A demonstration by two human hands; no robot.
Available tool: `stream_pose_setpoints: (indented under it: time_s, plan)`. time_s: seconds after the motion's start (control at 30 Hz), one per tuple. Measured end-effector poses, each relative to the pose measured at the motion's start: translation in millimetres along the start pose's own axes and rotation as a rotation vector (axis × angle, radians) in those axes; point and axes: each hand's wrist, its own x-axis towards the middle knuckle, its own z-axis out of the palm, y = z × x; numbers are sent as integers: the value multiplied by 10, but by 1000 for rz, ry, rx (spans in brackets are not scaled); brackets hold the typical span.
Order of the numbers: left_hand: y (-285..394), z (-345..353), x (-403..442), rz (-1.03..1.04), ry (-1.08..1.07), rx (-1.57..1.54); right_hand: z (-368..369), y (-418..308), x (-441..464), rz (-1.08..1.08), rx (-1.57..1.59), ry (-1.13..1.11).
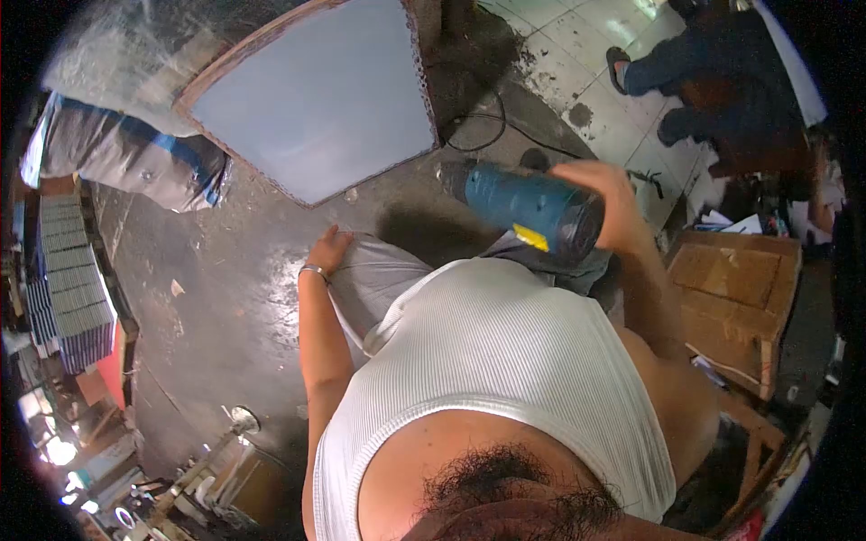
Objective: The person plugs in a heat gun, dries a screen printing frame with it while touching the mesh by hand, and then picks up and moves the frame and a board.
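My right hand point(610, 200) curls round the end of a thick blue cylinder-shaped tool point(519, 200), with a dark end cap and a yellow label. It lies tilted above my right thigh, and its exact kind is unclear. Part of my grip is hidden behind the tool's end. My left hand point(334, 250) wears a bracelet at the wrist and rests on my left knee, fingers loosely spread, holding nothing. In front of me lies a large pale grey panel point(316, 99) with rough brown edges.
A wrapped bundle point(135, 153) lies at the left, above stacked books or paper point(77, 261). A wooden stool point(731, 279) stands at the right. A dark cable point(501, 131) loops on the floor. At upper right another person's legs point(672, 68) show over white tiles.
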Motion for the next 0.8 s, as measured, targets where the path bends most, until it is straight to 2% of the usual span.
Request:
stream_pose_setpoints:
  time_s: [0.07, 0.17, 0.27, 0.37, 0.47, 0.57, 0.63, 0.7, 0.77, 0.8]
  plan:
    - [10, -42, -35, -4, -21, 23, -89, 127, -72, -22, -17, 174]
    - [-214, 35, 118, 63, -30, 4, -237, 391, -175, 147, -36, 394]
    - [-149, 8, 27, 39, -38, -26, -215, 657, -349, 291, -90, 527]
    - [-57, -19, -60, -6, -63, -164, -103, 834, -491, 393, -151, 571]
    - [46, -41, -126, -33, -48, -146, 143, 908, -552, 442, -218, 551]
    - [21, 21, 68, 83, -1, 376, 391, 981, -418, 434, -301, 504]
    - [652, -1, 2, 114, -13, 554, 530, 1053, -339, 459, -349, 476]
    - [1203, -13, 101, 114, -91, 419, 636, 1150, -313, 490, -397, 437]
    - [1793, -27, 216, 137, -141, 389, 558, 1234, -259, 523, -384, 376]
    - [1976, 13, 308, 150, -132, 476, 527, 1259, -226, 535, -368, 368]
